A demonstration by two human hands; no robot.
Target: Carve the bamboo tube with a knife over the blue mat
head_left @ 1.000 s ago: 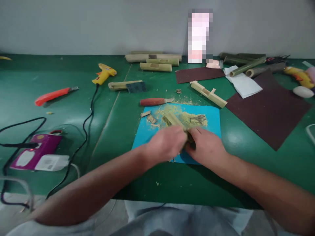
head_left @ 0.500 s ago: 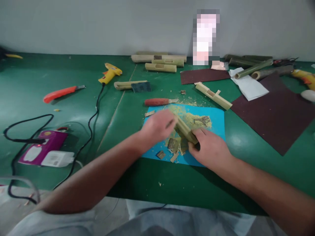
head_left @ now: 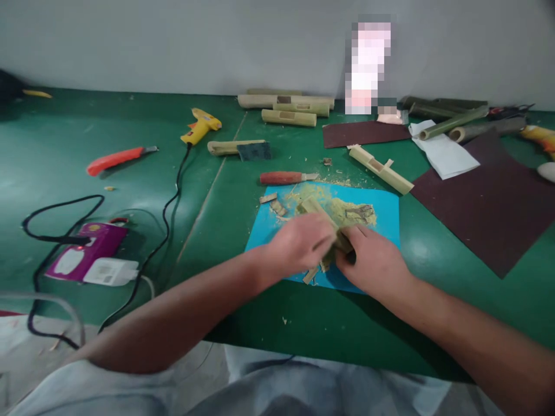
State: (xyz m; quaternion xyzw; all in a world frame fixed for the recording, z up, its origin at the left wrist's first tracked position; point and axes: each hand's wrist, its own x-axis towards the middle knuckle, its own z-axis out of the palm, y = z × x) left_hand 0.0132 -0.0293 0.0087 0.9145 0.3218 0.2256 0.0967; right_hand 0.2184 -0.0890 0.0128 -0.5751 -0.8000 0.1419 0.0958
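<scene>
Green matting covers our workbench, and nearest the lower middle of the frame our left hand and right hand meet over a bright blue paper sheet. Our right hand is closed around the near end of a short pale-green bamboo tube, which slants up and away toward the centre; our left hand is curled against its middle, though blur hides whether it grips a tool. We judge this to be scraping or paring work, so we should keep the tube braced low over the sheet, stroke away from the holding fingers, and let the yellow-green shavings fall on the blue. Just beyond lies a red-handled carving knife; farther toward the upper middle, a yellow glue gun and a stack of cut bamboo tubes.
</scene>
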